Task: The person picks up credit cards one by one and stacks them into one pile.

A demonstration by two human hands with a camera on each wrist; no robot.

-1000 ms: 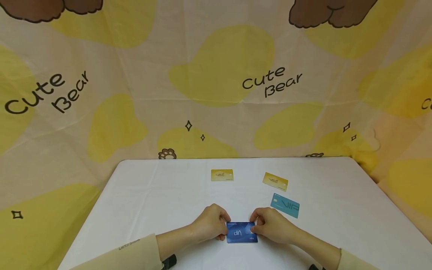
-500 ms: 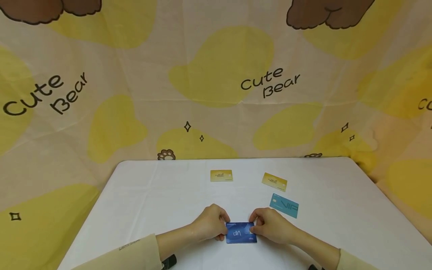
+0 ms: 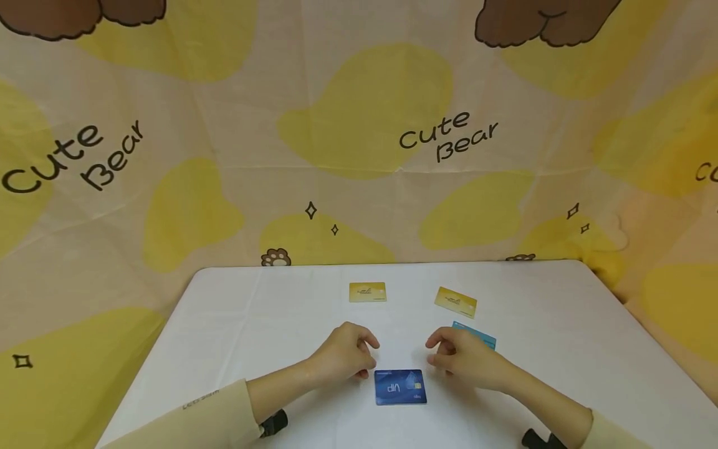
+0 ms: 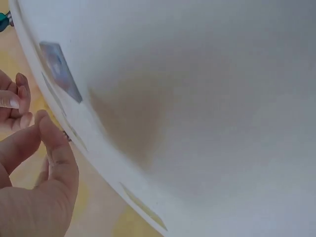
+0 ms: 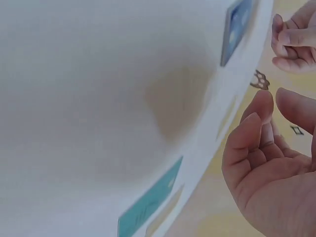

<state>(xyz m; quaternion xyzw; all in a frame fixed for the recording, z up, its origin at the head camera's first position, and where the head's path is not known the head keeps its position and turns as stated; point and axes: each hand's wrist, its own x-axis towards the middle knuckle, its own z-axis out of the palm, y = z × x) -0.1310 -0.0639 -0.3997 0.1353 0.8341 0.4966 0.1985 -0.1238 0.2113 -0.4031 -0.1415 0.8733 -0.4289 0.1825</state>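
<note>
A dark blue VIP card (image 3: pixel 401 387) lies flat on the white table in front of the person. My left hand (image 3: pixel 344 352) hovers to the card's upper left, fingers loosely bent and holding nothing. On the other side, my right hand (image 3: pixel 468 358) is raised at the upper right, its thumb and index finger apart with nothing between them. It partly covers a teal card (image 3: pixel 477 334), which shows more fully in the right wrist view (image 5: pixel 150 200). Both wrist views show the blue card (image 4: pixel 61 71) on the cloth, away from the fingers.
Farther back on the white table (image 3: pixel 269 324) lie two yellow cards, one straight (image 3: pixel 367 292) and one tilted (image 3: pixel 456 302). A cream curtain (image 3: pixel 348 143) with yellow patches and "Cute Bear" lettering hangs behind the table's far edge.
Both hands have let go of the blue card and moved up and outward from it. The card stays where it was. The right hand now overlaps the teal card in the head view.
</note>
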